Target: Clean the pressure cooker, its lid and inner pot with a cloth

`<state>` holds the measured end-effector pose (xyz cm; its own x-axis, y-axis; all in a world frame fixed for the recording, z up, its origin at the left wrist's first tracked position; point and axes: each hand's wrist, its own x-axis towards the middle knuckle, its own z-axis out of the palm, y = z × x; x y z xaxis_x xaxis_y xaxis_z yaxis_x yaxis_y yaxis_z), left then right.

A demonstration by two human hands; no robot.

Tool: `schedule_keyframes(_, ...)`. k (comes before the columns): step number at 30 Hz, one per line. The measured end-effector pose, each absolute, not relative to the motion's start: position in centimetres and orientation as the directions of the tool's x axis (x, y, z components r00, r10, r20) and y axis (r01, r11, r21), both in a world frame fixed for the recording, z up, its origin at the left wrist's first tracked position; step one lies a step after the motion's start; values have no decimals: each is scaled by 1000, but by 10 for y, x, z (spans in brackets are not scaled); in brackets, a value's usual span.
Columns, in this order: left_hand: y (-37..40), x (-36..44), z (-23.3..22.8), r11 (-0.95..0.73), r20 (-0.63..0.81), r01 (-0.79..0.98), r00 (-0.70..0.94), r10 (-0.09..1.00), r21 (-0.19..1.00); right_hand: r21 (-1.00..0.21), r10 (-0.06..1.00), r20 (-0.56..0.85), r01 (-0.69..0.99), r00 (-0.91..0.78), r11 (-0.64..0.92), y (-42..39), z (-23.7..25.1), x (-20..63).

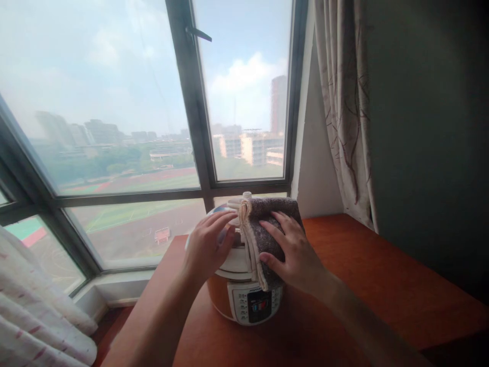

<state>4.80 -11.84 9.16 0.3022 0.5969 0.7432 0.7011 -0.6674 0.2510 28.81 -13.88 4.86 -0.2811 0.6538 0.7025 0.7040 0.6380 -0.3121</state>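
Behind everything, a tall dark-framed window [153, 102] fills the far wall, with a hazy view of buildings and sports fields beyond the glass; a pale curtain with a brown twig pattern [344, 102] hangs to its right against a dark wall, and a white curtain with reddish flecks [38, 306] shows at the lower left. Below the window stands the reddish-brown wooden bench [382, 285], reaching from the sill toward the camera. Near the bench's middle sits a white and orange electric pressure cooker [244, 300], its control panel facing the camera. A folded brown-grey towel with a cream edge [267, 224] lies draped over the right part of the cooker's lid and hangs down its front. The right hand [294, 250] lies flat and spread on the towel, fingers pressing it against the cooker, not clenched around it. The left hand [208, 247] rests open on the left of the lid, fingertips just beside the towel's cream edge, grasping nothing.
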Motion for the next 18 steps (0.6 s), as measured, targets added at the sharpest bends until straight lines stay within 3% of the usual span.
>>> schedule_keyframes(3, -100, 17, 78, -479, 671, 791, 121, 732, 381, -352, 660, 715, 697, -231, 625, -129, 51, 287)
schedule_keyframes(7, -82, 0, 68, -399, 455, 697, 117, 883, 596, -471, 678, 721, 615, -144, 632, -97, 52, 299)
schedule_keyframes(12, -84, 3, 68, -384, 447, 710, 107, 888, 591, -575, 740, 659, 542, -137, 613, -54, 52, 322)
schedule_keyframes(18, -84, 1, 64, -380, 459, 741, 109, 882, 553, -773, 888, 425, 440, -176, 457, -3, 55, 332)
